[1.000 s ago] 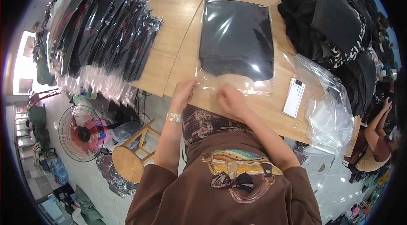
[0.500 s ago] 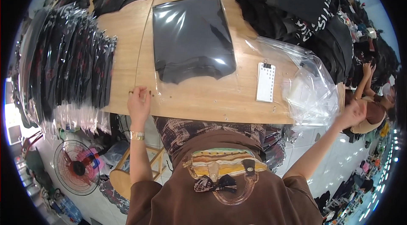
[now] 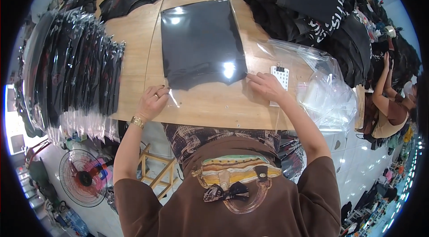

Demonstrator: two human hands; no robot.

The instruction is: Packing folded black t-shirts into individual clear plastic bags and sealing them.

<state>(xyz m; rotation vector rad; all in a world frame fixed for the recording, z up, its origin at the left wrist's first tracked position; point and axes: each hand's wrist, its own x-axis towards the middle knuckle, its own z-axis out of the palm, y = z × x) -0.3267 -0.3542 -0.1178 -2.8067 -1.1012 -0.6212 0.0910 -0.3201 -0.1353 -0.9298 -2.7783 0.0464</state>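
Apparently I'm at the straightening step: the folded black shirt (image 3: 201, 45) lies in its clear plastic bag (image 3: 229, 70) at the upper middle of the frame. My left hand (image 3: 154, 103), fingers loosely curled, is at its lower-left corner; my right hand (image 3: 267, 87), fingers narrowly bunched, at its lower-right. Whether either pinches film, I can't tell. The next move likely calls for keeping the bag flat. Compared with half a second ago, my right hand is in from the far right, my left closer to the shirt.

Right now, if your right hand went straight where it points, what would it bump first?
The right hand would likely meet the bagged black garment, at its near right corner; whether they touch is unclear.
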